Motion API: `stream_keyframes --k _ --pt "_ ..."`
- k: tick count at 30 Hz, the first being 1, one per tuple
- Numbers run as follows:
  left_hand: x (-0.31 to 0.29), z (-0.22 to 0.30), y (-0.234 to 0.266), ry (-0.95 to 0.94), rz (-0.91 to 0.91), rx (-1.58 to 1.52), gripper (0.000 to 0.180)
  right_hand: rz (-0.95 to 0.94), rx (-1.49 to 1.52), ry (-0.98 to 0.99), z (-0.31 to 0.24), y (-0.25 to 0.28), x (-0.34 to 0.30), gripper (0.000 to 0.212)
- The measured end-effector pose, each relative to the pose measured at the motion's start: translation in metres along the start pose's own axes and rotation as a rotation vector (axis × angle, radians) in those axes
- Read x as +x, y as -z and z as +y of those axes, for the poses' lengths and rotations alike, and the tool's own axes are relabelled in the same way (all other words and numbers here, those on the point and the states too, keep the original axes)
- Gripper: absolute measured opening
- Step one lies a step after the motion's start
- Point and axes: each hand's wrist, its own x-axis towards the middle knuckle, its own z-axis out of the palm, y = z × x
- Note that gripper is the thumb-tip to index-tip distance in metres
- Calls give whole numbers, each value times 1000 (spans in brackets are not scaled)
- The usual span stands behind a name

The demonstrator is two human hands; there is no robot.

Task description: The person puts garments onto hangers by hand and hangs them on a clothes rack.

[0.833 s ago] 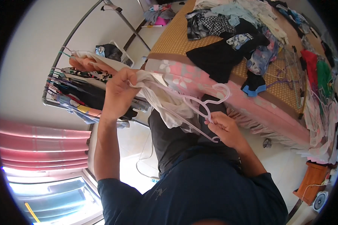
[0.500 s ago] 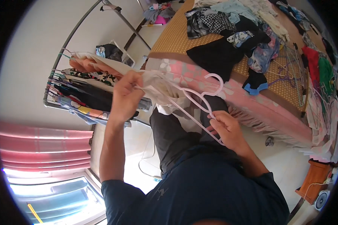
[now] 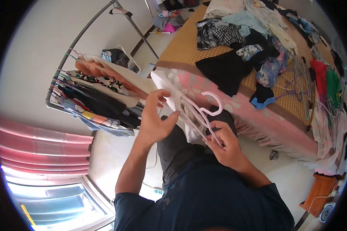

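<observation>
My right hand [image 3: 224, 145] grips the lower end of a pale pink clothes hanger [image 3: 212, 112], whose hook points up and away from me. A white garment [image 3: 172, 90] hangs on the hanger's other end, and its lower folds fall in front of my dark trousers. My left hand [image 3: 156, 121] is beside the garment, thumb and fingers spread apart in a curve, with nothing visibly held. Its fingertips come close to the cloth; whether they touch it I cannot tell.
A metal clothes rack [image 3: 67, 52] full of hung clothes [image 3: 98, 92] stands at left. To the right is a bed with a woven mat [image 3: 181, 44], heaped with clothes [image 3: 254, 42] and several loose hangers [image 3: 293, 82]. Pink curtains [image 3: 46, 150] hang by a window at lower left.
My left hand has let go of the garment, opened and moved right toward the hanger. The white garment has dropped closer to the hanger, which my right hand still holds, now tilted more steeply.
</observation>
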Motion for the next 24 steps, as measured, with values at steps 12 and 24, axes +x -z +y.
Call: stream_keyframes --k 12,24 --pt "44 8 13 76 517 -82 21 136 -8 -2 -6 -37 12 17" --pt "46 27 -2 293 86 -336 20 92 -96 35 -24 -62 25 31"
